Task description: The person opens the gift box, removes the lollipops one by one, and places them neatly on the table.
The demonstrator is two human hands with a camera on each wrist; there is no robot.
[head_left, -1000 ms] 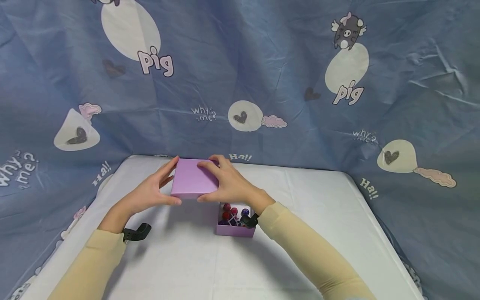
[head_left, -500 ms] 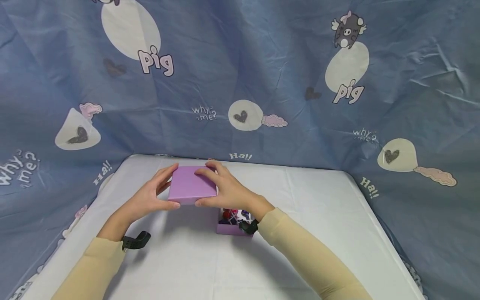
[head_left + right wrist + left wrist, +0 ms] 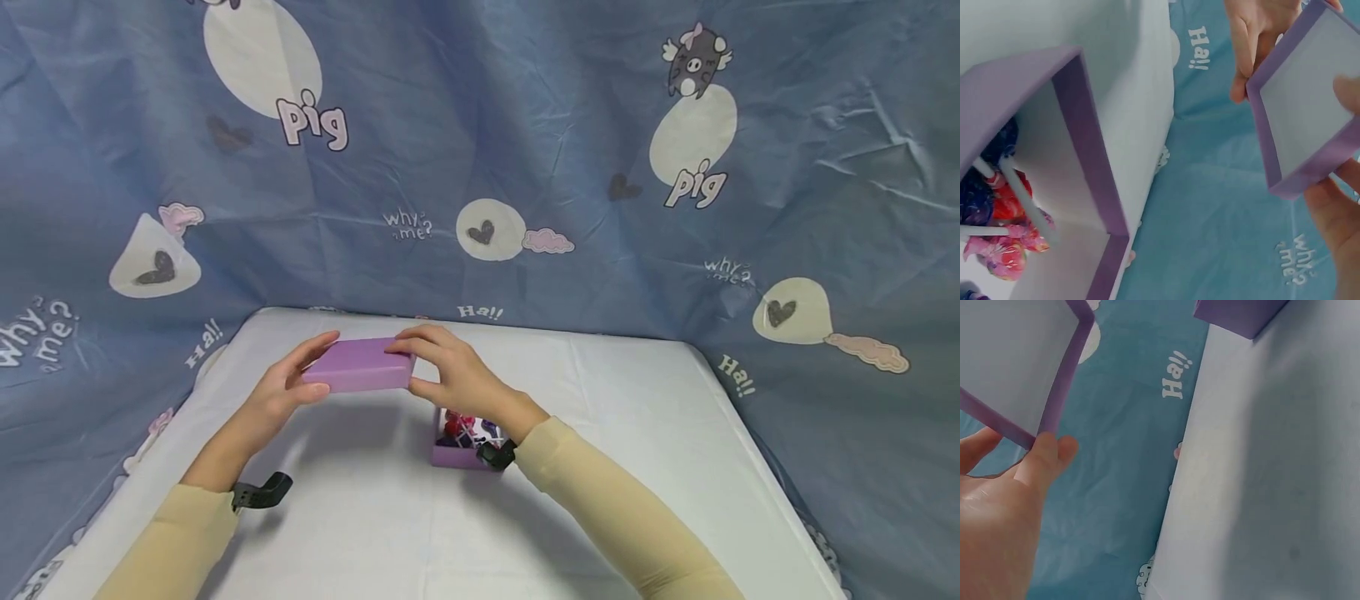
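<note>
A shallow purple lid (image 3: 360, 364), white inside, is held above the table between both hands, its hollow side facing down. My left hand (image 3: 266, 404) grips its left edge, thumb at the near side. My right hand (image 3: 461, 375) pinches the right end, with fingers on the top and the thumb lower down. In the right wrist view the white inside of the lid (image 3: 1304, 94) shows. Below my right wrist, an open purple box (image 3: 453, 457) stands on the table; it holds several wrapped lollipops (image 3: 1004, 256), red, pink and dark blue, with white sticks.
A white cloth covers the table (image 3: 360, 517). Behind and beside it hangs a blue printed curtain (image 3: 390, 150). Black straps with camera mounts are on both wrists, the right one (image 3: 497, 455) partly in front of the open box.
Both hands have lowered the lid somewhat, and it has shifted left. It is now tilted so that its near side shows more. The box with the lollipops has stayed in place.
</note>
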